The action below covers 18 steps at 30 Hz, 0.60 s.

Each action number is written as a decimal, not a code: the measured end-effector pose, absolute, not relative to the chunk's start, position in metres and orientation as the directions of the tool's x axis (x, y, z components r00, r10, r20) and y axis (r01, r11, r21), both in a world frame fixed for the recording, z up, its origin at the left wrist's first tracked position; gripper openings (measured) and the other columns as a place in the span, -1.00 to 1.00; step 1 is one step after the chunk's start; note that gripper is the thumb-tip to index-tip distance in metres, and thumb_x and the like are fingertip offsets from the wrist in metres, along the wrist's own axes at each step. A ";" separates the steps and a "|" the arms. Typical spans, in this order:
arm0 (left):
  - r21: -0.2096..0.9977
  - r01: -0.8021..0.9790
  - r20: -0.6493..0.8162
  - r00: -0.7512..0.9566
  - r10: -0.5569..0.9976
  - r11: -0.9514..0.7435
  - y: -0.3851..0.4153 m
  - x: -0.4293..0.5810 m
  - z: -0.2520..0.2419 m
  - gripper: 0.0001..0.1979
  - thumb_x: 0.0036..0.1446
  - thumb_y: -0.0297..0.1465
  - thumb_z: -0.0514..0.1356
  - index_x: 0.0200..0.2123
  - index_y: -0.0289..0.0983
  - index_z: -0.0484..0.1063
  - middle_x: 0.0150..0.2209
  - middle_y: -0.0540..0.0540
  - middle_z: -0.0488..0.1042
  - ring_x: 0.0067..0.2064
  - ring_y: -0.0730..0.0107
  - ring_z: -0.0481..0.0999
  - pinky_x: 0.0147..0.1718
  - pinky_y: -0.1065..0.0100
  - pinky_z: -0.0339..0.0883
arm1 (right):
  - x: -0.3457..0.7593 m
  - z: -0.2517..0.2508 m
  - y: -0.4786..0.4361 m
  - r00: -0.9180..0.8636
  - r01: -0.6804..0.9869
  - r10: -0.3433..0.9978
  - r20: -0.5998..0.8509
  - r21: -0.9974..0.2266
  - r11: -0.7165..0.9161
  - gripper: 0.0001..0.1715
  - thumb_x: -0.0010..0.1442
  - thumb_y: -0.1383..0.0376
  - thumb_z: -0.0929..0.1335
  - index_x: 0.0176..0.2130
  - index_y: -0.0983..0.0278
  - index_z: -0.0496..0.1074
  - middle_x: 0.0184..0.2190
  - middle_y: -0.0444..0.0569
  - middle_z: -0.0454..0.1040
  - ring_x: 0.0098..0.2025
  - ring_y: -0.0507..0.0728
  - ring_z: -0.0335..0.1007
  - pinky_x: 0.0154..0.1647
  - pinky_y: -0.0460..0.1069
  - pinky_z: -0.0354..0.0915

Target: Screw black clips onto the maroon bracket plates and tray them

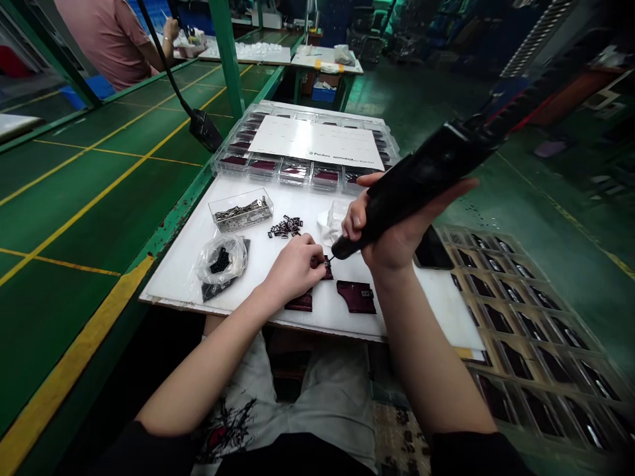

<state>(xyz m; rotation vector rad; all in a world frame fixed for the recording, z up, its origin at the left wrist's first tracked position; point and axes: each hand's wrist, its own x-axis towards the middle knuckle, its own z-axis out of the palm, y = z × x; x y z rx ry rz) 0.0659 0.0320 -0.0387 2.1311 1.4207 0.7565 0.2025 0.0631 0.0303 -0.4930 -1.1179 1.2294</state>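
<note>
My right hand is wrapped round a black electric screwdriver, tilted with its bit pointing down to the left. The bit meets a small dark red plastic part with a little metal piece on it. My left hand has its fingers closed at the left side of that part, partly hiding it. Another dark red part lies below my left hand, partly covered. To the right, a dark red part with a small metal clip rests flat on the white board.
A clear box of metal clips, loose clips and a plastic bag of small black pieces lie left. Trays of dark red parts stand behind and right. A phone lies right. A person sits across the green bench.
</note>
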 end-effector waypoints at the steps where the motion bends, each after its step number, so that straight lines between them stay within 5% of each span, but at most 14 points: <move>1: 0.651 0.668 0.187 0.318 0.929 -0.360 0.033 0.065 -0.039 -0.91 0.11 -0.48 0.21 -0.38 -0.28 0.53 -0.25 -0.10 0.42 -0.17 0.27 0.40 -0.13 0.23 0.28 | 0.202 0.031 0.062 -0.068 -0.478 0.916 0.396 -0.819 0.319 -0.05 0.02 -0.50 0.13 -0.33 0.22 0.51 -0.72 -0.12 0.23 -0.74 0.01 0.11 -0.73 -0.06 0.02; 18: 0.597 0.718 0.182 0.314 0.932 -0.358 0.031 0.067 -0.039 -0.84 0.16 -0.50 0.17 -0.39 -0.28 0.56 -0.26 -0.15 0.38 -0.14 0.19 0.32 -0.14 0.17 0.28 | 0.197 0.019 0.070 -0.117 -0.393 0.929 0.350 -0.876 0.281 0.00 -0.04 -0.53 0.12 -0.26 0.24 0.47 -0.73 -0.18 0.21 -0.74 0.02 0.12 -0.71 -0.07 0.12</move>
